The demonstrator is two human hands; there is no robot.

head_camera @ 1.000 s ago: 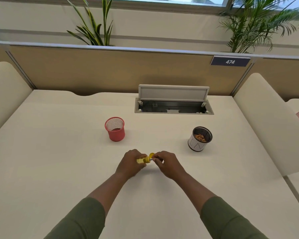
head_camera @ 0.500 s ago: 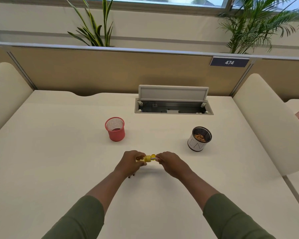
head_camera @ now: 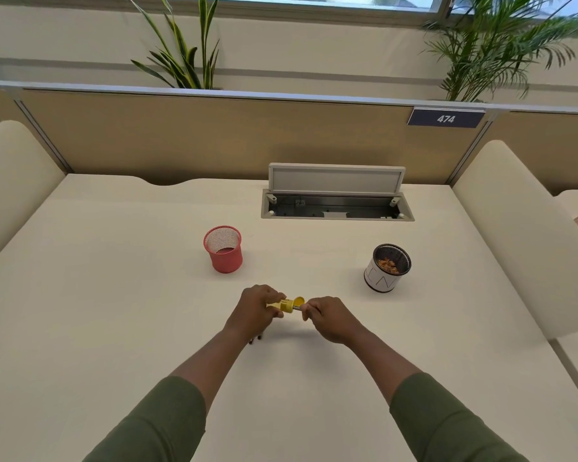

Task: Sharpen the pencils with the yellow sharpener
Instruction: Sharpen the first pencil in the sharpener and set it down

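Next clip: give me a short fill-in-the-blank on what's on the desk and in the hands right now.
1. The left hand holds the ____ sharpener.
2. The right hand holds a pencil pushed into the sharpener's ____ end.
3. Shavings lie in the ____ cup.
4. The sign on the partition reads ____.

Missing: yellow; right; white; 474
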